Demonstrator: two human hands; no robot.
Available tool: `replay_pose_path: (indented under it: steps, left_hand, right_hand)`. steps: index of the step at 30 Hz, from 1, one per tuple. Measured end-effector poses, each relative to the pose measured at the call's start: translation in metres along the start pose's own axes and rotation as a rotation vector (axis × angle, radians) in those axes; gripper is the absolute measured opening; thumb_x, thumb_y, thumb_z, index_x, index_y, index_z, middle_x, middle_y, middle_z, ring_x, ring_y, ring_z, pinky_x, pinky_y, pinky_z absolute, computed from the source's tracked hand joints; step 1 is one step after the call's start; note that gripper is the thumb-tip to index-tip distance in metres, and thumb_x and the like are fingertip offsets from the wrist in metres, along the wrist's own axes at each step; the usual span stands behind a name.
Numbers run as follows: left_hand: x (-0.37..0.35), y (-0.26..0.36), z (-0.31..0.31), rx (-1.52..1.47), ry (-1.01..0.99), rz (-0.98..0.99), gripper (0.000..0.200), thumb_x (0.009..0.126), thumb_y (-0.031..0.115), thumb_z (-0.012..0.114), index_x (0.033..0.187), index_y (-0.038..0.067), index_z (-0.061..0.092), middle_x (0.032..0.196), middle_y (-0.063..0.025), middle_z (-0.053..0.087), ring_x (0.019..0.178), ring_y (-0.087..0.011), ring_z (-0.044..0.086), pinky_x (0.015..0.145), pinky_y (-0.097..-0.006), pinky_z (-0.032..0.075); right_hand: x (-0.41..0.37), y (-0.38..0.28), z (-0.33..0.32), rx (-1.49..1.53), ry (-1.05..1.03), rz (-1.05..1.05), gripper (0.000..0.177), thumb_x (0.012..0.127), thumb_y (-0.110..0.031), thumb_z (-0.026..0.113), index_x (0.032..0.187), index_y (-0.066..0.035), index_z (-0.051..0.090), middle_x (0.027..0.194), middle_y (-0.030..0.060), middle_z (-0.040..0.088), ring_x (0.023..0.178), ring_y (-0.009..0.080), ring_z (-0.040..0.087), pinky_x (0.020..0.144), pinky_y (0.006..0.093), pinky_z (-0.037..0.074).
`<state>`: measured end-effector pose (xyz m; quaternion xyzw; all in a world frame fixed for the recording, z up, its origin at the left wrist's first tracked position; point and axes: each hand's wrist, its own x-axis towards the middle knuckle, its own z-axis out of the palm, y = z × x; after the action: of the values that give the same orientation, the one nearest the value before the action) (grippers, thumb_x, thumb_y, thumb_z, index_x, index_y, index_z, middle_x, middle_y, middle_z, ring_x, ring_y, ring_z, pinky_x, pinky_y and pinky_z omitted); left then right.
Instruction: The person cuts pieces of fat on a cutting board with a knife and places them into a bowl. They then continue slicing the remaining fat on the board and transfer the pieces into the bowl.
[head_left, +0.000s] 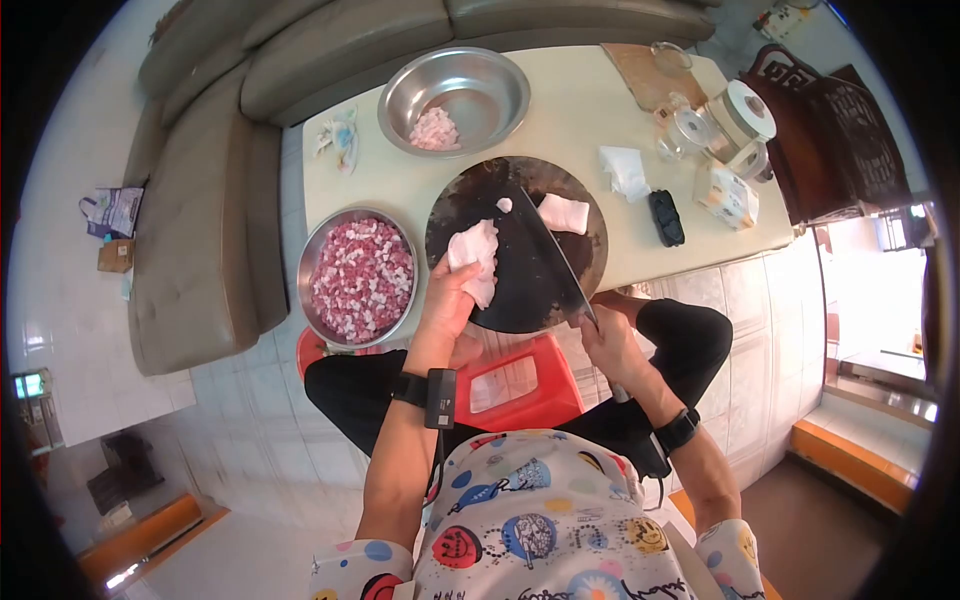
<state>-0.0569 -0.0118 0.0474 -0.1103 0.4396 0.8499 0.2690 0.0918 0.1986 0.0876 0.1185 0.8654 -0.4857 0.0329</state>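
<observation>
My left hand grips a pale slab of pork fat at the left side of the round dark chopping board. In my right hand is the handle of a kitchen knife, its long blade slanting up and left across the board. A small cut piece of fat lies left of the blade near its tip. Another pale slab rests on the board to the right of the blade.
A metal bowl of diced red and white meat stands left of the board. Behind is a larger steel basin with some white dice. A black object, tissue pack and kettle are at right. A red stool is below.
</observation>
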Motion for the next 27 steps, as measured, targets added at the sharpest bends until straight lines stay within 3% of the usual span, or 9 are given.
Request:
replay_pose_path:
  steps: [2,6,9,11,13,18,21,22,27]
  left_hand:
    - [0.002,-0.002,0.001,0.015,-0.090,0.012,0.042,0.084,0.001,0.060,0.125,0.001,0.050,0.117,-0.0145,0.059,0.101,-0.0265,0.061,0.079,-0.0398,0.053]
    - [0.005,-0.012,0.010,-0.074,-0.074,-0.070,0.036,0.081,0.004,0.066,0.116,0.003,0.058,0.112,-0.0121,0.062,0.095,-0.0227,0.062,0.079,-0.0362,0.051]
    - [0.021,-0.033,-0.001,0.406,0.268,-0.026,0.026,0.079,0.010,0.068,0.103,0.002,0.063,0.111,-0.0146,0.062,0.097,-0.0233,0.061,0.077,-0.0346,0.049]
    - [0.014,-0.025,0.007,1.559,0.411,0.451,0.021,0.078,0.013,0.069,0.093,-0.001,0.062,0.100,-0.0158,0.063,0.091,-0.0252,0.062,0.075,-0.0331,0.048]
    - [0.011,-0.027,0.006,1.533,0.457,0.648,0.025,0.077,0.013,0.069,0.092,-0.005,0.060,0.088,-0.0163,0.061,0.079,-0.0278,0.063,0.070,-0.0335,0.049]
    - [0.015,-0.039,0.001,0.706,0.440,0.156,0.025,0.078,0.012,0.068,0.098,-0.001,0.061,0.080,-0.0133,0.064,0.069,-0.0263,0.064,0.067,-0.0354,0.051]
    - [0.031,-0.062,-0.014,0.795,0.325,0.363,0.023,0.082,0.010,0.070,0.101,0.001,0.060,0.084,-0.0045,0.065,0.072,-0.0137,0.062,0.062,-0.0250,0.050]
    - [0.037,-0.067,-0.019,0.832,0.406,0.241,0.024,0.081,0.013,0.066,0.104,0.008,0.064,0.089,-0.0133,0.070,0.082,-0.0240,0.068,0.074,-0.0334,0.052]
    - [0.020,-0.054,0.015,0.992,0.315,0.378,0.023,0.082,0.017,0.066,0.103,0.009,0.064,0.088,-0.0115,0.071,0.082,-0.0263,0.069,0.073,-0.0345,0.052]
  right_hand:
    - [-0.013,-0.004,-0.003,0.001,0.014,0.035,0.017,0.088,-0.009,0.055,0.084,0.008,0.054,0.063,0.0269,0.054,0.062,0.0447,0.055,0.057,0.0471,0.043]
    - [-0.032,-0.008,-0.003,0.033,0.035,0.131,0.017,0.088,-0.009,0.054,0.081,0.006,0.053,0.062,0.0263,0.053,0.061,0.0443,0.055,0.056,0.0480,0.042]
    - [-0.034,-0.003,0.000,-0.147,0.045,0.007,0.016,0.088,-0.010,0.053,0.083,0.005,0.052,0.062,0.0264,0.054,0.062,0.0443,0.057,0.056,0.0488,0.044]
    - [-0.034,-0.004,0.000,-0.215,0.041,-0.020,0.015,0.087,-0.010,0.053,0.084,0.005,0.052,0.062,0.0257,0.055,0.062,0.0437,0.058,0.056,0.0492,0.045]
    - [-0.032,-0.007,0.003,-0.281,0.031,-0.048,0.014,0.086,-0.010,0.054,0.084,0.004,0.052,0.062,0.0250,0.056,0.062,0.0431,0.059,0.056,0.0497,0.046]
    - [-0.019,-0.010,0.025,-0.426,-0.064,-0.151,0.014,0.083,-0.007,0.054,0.091,0.004,0.049,0.062,0.0218,0.059,0.058,0.0398,0.060,0.054,0.0475,0.048]
    - [-0.009,-0.017,0.036,-0.547,-0.117,-0.150,0.014,0.078,-0.004,0.053,0.089,0.004,0.049,0.063,0.0202,0.060,0.057,0.0382,0.062,0.053,0.0457,0.049]
    - [-0.008,-0.014,0.038,-0.546,-0.122,-0.142,0.014,0.078,-0.004,0.053,0.089,0.004,0.049,0.063,0.0202,0.060,0.057,0.0382,0.062,0.053,0.0457,0.049]
    - [0.004,-0.002,0.030,-0.515,-0.169,-0.160,0.012,0.075,-0.001,0.051,0.085,0.004,0.049,0.063,0.0214,0.060,0.059,0.0386,0.062,0.053,0.0448,0.050]
